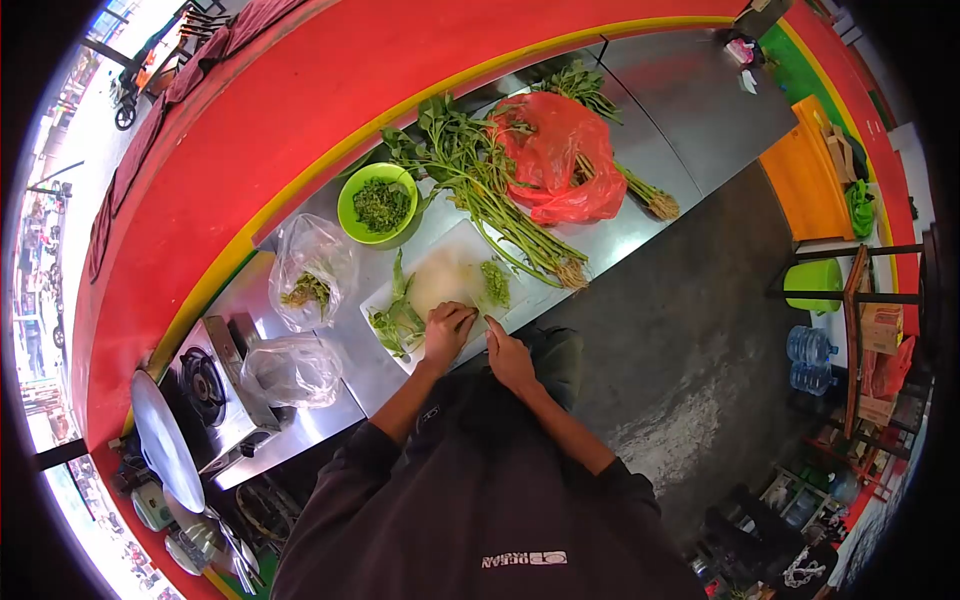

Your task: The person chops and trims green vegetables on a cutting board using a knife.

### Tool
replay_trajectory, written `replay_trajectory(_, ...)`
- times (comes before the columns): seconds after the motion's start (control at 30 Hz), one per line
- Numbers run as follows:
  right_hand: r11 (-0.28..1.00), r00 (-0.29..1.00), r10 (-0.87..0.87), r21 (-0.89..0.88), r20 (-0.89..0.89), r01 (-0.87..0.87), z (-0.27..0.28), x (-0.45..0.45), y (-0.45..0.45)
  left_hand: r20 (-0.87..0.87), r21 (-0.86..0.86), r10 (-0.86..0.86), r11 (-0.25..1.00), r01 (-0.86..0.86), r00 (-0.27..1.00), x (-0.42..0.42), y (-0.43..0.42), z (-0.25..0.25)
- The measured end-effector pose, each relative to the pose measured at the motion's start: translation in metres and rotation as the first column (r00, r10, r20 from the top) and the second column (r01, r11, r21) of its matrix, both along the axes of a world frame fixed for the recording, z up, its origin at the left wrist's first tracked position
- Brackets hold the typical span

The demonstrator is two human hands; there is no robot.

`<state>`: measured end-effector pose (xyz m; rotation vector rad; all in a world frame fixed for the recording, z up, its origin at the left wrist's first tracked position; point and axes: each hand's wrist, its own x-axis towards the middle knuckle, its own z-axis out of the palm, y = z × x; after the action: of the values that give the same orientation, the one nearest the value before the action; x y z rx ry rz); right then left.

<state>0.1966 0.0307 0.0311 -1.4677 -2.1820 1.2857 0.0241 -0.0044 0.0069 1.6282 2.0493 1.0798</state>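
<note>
My left hand (pixel 449 332) is closed in a pinch over the near edge of a white cutting board (pixel 462 236). Close beside it, my right hand (pixel 510 358) is closed too, its thumb and forefinger towards the board. What either hand grips is too small to make out. Chopped green pieces (pixel 495 284) lie on the board just beyond my right hand. Loose green leaves (pixel 398 322) rest on its left part. A round, pale worn patch shows in the middle of the board. A bunch of leafy green stems with roots (pixel 515 225) lies behind, partly over the board's far side.
A lime green bowl (pixel 411 230) of chopped greens stands behind the board. Clear plastic bags (pixel 290 372) lie left, near a gas stove (pixel 222 390) and a large pan lid (pixel 165 440). A red plastic bag (pixel 560 150) covers more stems. The steel counter's edge runs before me.
</note>
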Motion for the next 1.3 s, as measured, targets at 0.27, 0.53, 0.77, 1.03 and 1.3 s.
replay_trajectory(0.27, 0.994, 0.993, 0.064, 0.078, 0.096, -0.072, -0.004, -0.007, 0.009, -0.021, -0.003, -0.02, 1.0, 0.02, 1.0, -0.005, -0.001, -0.004)
replay_trajectory(0.53, 0.996, 0.997, 0.038, -0.079, 0.06, -0.033, 0.009, 0.002, 0.016, -0.05, 0.008, -0.052, 0.999, 0.053, 0.997, -0.01, 0.003, 0.001)
replay_trajectory(0.77, 0.998, 1.0, -0.003, -0.07, 0.009, 0.004, 0.013, 0.005, 0.007, -0.036, 0.004, -0.113, 0.994, 0.114, 0.993, -0.021, 0.006, -0.004)
replay_trajectory(1.03, 0.996, 0.998, -0.012, -0.086, 0.065, 0.017, 0.023, -0.001, 0.007, -0.012, -0.008, -0.104, 0.995, 0.104, 0.995, -0.02, 0.006, 0.0)
replay_trajectory(1.3, 0.997, 0.994, 0.004, -0.08, 0.111, 0.005, 0.023, -0.004, 0.012, -0.04, 0.033, -0.112, 0.993, 0.114, 0.993, -0.022, 0.007, -0.002)
